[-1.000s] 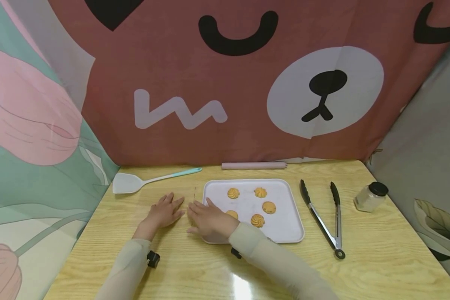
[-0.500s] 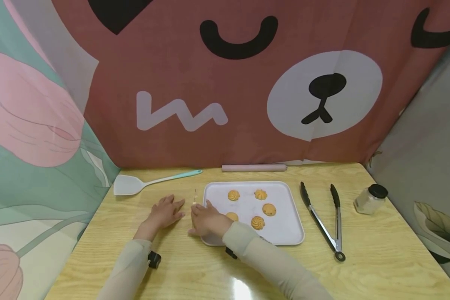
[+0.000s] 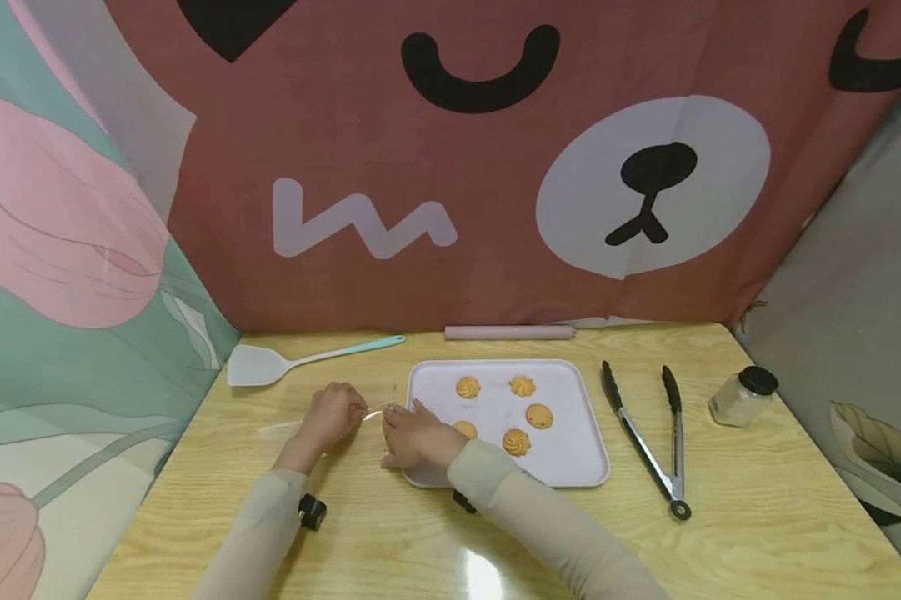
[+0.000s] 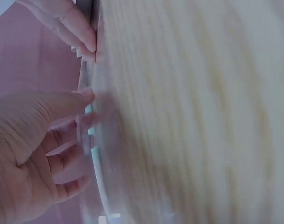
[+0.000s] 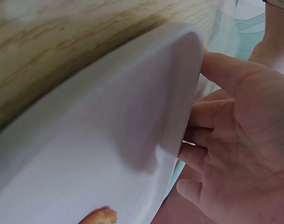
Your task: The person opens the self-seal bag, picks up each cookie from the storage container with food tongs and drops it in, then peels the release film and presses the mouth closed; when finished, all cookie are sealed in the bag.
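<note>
A clear plastic bag (image 3: 281, 430), hard to make out against the wood, lies left of the white tray (image 3: 570, 467). My left hand (image 3: 332, 419) pinches the bag's near-right part, and a bright fold of film runs from its fingertips toward the other hand. At the tray's left edge, my right hand (image 3: 418, 437) holds the bag's right end with bent fingers; its exact grip is partly hidden. Several cookies (image 3: 516, 442) sit on the tray, one partly covered by the right hand. The left wrist view shows the left hand's thumb (image 4: 72, 100) against the film.
Behind the hands lies a spatula (image 3: 258, 367) with a turquoise handle. A pinkish rolling pin (image 3: 508, 332) rests along the back edge. Open tongs (image 3: 648, 450) and a black-lidded jar (image 3: 738, 400) stand to the right of the tray.
The left hand has gone from lying spread on the bag to pinching its film, which lifts and glints. The right hand's fingers have drawn in from straight to bent.
</note>
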The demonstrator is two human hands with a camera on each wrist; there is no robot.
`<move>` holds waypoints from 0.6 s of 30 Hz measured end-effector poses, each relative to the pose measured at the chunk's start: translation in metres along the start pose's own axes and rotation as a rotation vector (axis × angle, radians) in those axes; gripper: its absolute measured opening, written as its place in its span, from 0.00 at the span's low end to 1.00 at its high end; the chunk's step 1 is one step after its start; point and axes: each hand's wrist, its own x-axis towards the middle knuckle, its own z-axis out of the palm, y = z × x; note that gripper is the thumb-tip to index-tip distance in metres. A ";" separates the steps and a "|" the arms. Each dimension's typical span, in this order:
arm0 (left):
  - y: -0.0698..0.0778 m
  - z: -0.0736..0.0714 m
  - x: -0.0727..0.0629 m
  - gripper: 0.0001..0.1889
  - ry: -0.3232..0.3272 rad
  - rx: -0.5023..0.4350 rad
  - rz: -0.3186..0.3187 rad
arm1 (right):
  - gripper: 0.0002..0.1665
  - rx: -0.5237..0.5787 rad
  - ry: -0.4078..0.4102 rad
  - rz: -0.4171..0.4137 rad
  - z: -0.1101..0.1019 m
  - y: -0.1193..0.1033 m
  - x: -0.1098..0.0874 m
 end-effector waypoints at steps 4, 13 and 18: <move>-0.004 -0.001 0.002 0.02 -0.035 -0.072 -0.030 | 0.42 -0.011 0.008 -0.011 0.000 0.001 -0.001; -0.011 0.005 0.003 0.03 0.034 -0.276 -0.017 | 0.42 -0.037 0.010 -0.012 0.001 0.002 0.001; -0.009 0.006 0.003 0.04 0.067 -0.354 -0.045 | 0.42 -0.041 0.010 -0.011 0.000 0.002 0.000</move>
